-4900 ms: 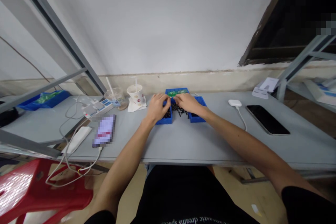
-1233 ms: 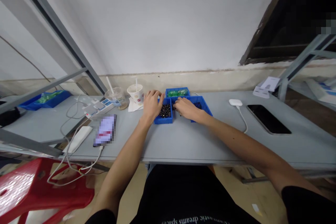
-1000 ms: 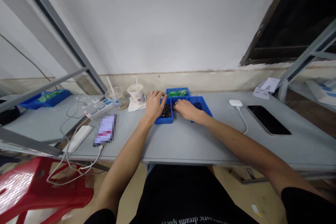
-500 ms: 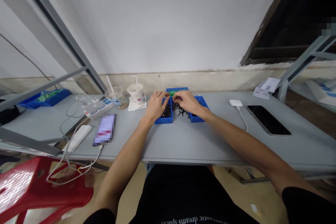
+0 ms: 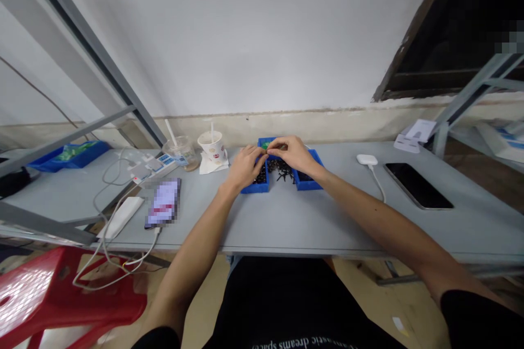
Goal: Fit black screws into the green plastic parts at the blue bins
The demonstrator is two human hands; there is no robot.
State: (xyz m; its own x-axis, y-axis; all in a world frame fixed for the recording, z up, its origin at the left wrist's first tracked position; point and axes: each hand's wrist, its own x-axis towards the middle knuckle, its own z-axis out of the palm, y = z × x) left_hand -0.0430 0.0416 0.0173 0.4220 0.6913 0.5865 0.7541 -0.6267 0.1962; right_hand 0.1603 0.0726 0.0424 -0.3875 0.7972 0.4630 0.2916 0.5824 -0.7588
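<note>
Green strip (image 5: 267, 145) (mostly hidden, long axis unreadable) at fingertips, above back blue tray (image 5: 262, 140). Right hand (image 5: 291, 152) nearer, thumb and fingers pinched together on it. Left hand (image 5: 245, 168) just beside, fingers curled, contact unclear, over near blue tray (image 5: 254, 189) of dark beads (image 5: 260, 179). Black tangled leads (image 5: 281, 170) just beyond.

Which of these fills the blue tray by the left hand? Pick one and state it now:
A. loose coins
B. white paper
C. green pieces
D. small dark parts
D: small dark parts lie heaped inside the blue tray just beside the left hand.
</note>
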